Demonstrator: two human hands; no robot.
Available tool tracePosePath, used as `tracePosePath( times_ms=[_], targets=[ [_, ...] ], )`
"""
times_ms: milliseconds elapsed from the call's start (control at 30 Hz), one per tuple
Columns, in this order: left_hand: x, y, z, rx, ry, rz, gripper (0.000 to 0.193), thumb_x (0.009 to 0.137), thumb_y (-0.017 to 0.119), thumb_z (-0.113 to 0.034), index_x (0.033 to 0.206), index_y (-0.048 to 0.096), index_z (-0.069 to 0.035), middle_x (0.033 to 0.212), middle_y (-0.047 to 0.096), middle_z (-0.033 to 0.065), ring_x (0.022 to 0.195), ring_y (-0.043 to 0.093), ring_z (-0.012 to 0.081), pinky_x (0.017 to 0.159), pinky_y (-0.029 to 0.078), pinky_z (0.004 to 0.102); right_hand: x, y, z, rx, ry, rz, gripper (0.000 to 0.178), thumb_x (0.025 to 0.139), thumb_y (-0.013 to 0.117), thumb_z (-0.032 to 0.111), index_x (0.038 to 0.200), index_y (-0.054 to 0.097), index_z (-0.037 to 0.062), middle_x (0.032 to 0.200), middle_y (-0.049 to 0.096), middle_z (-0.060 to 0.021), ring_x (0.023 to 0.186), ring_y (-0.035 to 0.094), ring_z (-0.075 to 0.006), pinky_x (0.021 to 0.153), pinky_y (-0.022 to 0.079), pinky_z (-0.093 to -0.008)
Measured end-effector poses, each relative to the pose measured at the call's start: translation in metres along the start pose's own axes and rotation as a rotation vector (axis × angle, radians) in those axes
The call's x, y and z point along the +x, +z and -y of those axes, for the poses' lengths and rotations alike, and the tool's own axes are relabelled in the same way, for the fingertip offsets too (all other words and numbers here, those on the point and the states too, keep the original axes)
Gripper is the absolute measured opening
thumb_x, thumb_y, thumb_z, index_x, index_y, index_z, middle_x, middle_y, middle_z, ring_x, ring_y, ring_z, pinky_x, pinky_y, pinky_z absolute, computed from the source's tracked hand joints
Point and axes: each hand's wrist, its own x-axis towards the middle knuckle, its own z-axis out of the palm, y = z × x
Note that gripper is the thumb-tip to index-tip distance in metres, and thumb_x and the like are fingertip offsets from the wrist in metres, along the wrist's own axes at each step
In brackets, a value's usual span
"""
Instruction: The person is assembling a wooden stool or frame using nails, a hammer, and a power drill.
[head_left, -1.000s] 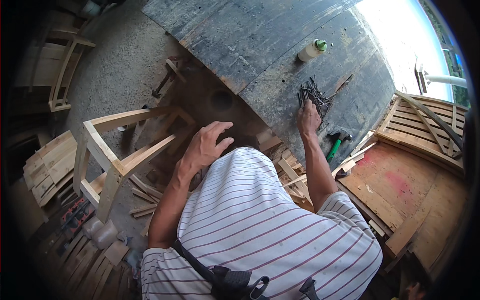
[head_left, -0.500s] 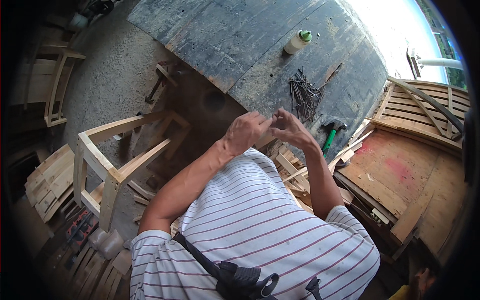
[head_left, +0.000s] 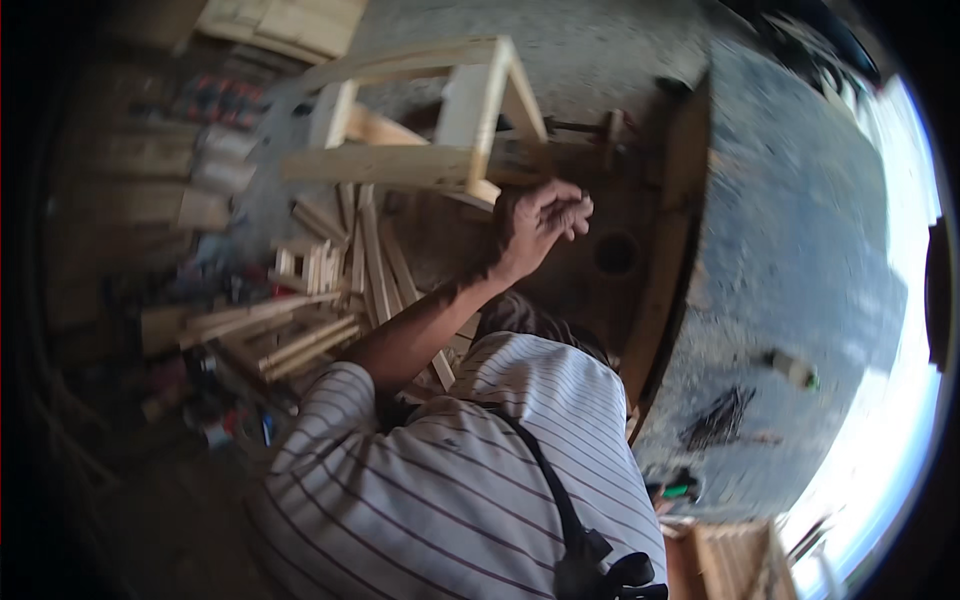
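My left hand (head_left: 545, 225) is raised in front of my striped shirt, fingers curled and drawn together. Whatever they pinch, if anything, is too small and blurred to name. Just beyond that hand stands a pale wooden frame (head_left: 390, 163) with legs and rails, like a stool or chair frame. I see no right hand here. To the right, on the worn dark tabletop (head_left: 790, 230), lie a heap of nails (head_left: 720, 418) and a bottle (head_left: 793, 369) with a green tip. A hammer (head_left: 676, 491) with a green handle is near the table's close edge, partly blurred.
Loose wooden strips (head_left: 375, 255) and small assembled wood pieces (head_left: 305, 268) clutter the floor at left. A red tray-like item (head_left: 222, 100) sits among stacked boards. A slatted wooden piece (head_left: 735, 560) shows at the bottom right, beside the table.
My view has swung left, so the table now sits at the right and the wooden frame ahead. My hands, together before, have parted; the right has left the view.
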Motion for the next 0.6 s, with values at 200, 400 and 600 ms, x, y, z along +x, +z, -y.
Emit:
tracePosePath(
  times_ms=[200, 400, 600],
  targets=[
    [0.02, -0.216, -0.01, 0.438, 0.173, -0.95, 0.02, 0.092, 0.077, -0.019, 0.1, 0.071, -0.001, 0.087, 0.072, 0.0044, 0.078, 0.064, 0.0089, 0.07, 0.051, 0.025, 0.0, -0.01, 0.102, 0.281, 0.01, 0.122, 0.058, 0.091, 0.072, 0.03, 0.132, 0.047, -0.0033, 0.1, 0.057, -0.0181, 0.083, 0.053, -0.0311, 0.069, 0.044, -0.0407],
    [0.034, -0.35, 0.022, 0.323, 0.191, -1.068, 0.026, 0.088, 0.08, -0.019, 0.101, 0.073, 0.002, 0.089, 0.074, 0.0052, 0.078, 0.064, 0.008, 0.074, 0.05, 0.0225, -0.045, -0.052, 0.279, 0.828, -0.021, 0.422, 0.047, 0.096, 0.068, 0.026, 0.131, 0.049, 0.0016, 0.084, 0.057, -0.0083, 0.062, 0.052, -0.0179, 0.051, 0.042, -0.0316],
    [0.039, -0.365, 0.047, 0.269, 0.088, -0.912, 0.02, 0.089, 0.077, -0.008, 0.104, 0.074, 0.005, 0.093, 0.076, 0.0077, 0.081, 0.068, 0.0095, 0.076, 0.052, 0.0216, -0.094, -0.098, 0.478, 1.04, -0.347, 0.825, 0.028, 0.101, 0.061, 0.018, 0.124, 0.05, 0.0056, 0.069, 0.047, 0.0016, 0.051, 0.044, -0.0064, 0.041, 0.039, -0.0252]
  ],
)
